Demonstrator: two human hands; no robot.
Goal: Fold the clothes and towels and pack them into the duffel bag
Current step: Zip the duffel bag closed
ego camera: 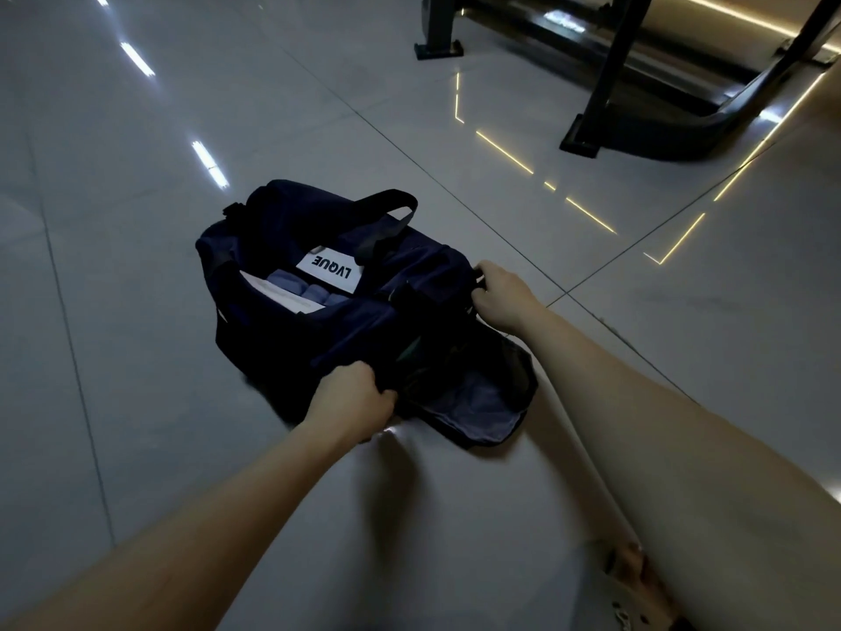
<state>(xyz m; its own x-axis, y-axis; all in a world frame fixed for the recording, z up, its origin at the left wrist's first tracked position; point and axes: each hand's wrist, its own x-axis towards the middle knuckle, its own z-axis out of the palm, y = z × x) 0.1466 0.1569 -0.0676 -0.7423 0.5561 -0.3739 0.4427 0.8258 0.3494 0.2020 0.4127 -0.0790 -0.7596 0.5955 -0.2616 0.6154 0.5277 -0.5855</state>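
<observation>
Duffel bag (291, 321) open, folded towels (309, 289) inside, both hands gripping its end.

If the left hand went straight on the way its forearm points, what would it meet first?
The dark navy fabric duffel bag itself: the left hand already grips its near edge, so it would likely press into the end beside the open pocket.
</observation>
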